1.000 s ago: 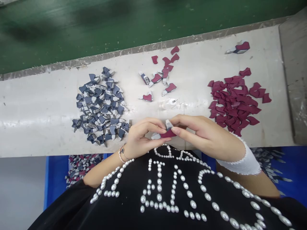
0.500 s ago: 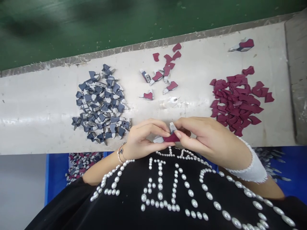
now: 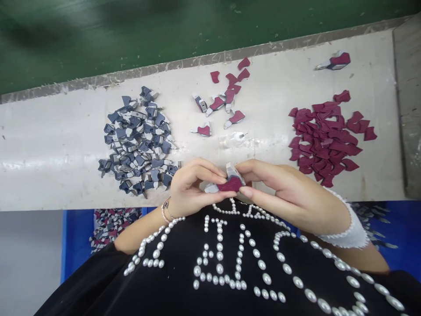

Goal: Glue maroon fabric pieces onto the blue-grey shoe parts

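Note:
Between both hands, just over the table's front edge, is a small grey-and-maroon plastic part (image 3: 230,184) with a maroon face turned up. My left hand (image 3: 194,184) pinches its left end between thumb and fingers. My right hand (image 3: 279,188) grips its right side, thumb at the maroon face's edge. Left of my hands lies a pile of navy-and-grey parts (image 3: 138,140). To the right spreads a pile of loose maroon pieces (image 3: 325,140). Beyond my hands are several grey parts with maroon faces (image 3: 204,129) and a few loose maroon pieces (image 3: 244,63).
The pale worktable (image 3: 49,153) has a raised grey back edge, with a green surface (image 3: 197,30) behind it. One assembled part (image 3: 335,61) lies at the far right. Below the front edge, a blue bin (image 3: 77,237) holds mixed small parts (image 3: 112,226). More grey pieces (image 3: 371,221) lie in blue at right.
The part in my hands has turned, so more of its maroon face shows. My right thumb has shifted toward its lower right edge. The piles have stayed in place.

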`<state>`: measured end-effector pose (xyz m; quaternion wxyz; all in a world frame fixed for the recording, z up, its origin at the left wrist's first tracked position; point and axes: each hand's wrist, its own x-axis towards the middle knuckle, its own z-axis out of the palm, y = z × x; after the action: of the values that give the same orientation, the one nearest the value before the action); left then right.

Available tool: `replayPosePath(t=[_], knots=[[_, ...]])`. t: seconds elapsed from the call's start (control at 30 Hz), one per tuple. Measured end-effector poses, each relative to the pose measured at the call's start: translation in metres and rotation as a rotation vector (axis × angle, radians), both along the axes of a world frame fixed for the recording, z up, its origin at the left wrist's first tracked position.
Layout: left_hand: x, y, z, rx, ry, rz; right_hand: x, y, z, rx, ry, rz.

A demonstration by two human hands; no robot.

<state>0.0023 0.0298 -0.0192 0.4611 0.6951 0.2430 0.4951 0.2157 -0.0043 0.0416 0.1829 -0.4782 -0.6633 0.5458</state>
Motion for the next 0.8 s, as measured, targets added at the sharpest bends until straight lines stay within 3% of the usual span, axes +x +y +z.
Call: replayPosePath(t=[0.13, 0.23, 0.4, 0.63, 0.8], knots=[[-0.002, -0.004, -0.004, -0.13, 0.06, 0.005, -0.001, 0.0, 0.0, 0.035, -0.071, 0.005], [-0.006, -0.005, -0.003, -0.235, 0.254, -0.003, -0.001, 0.0, -0.001, 0.119, -0.139, -0.006], [-0.011, -0.005, 0.007, -0.134, 0.53, -0.065, -0.002, -0.002, -0.007, 0.173, -0.184, 0.059], [-0.009, -0.006, 0.014, -0.347, 0.524, -0.094, 0.0, -0.001, -0.013, 0.217, -0.169, 0.164], [-0.01, -0.002, 0.012, -0.563, 0.425, -0.196, 0.0, 0.001, -0.012, 0.192, -0.166, 0.195]])
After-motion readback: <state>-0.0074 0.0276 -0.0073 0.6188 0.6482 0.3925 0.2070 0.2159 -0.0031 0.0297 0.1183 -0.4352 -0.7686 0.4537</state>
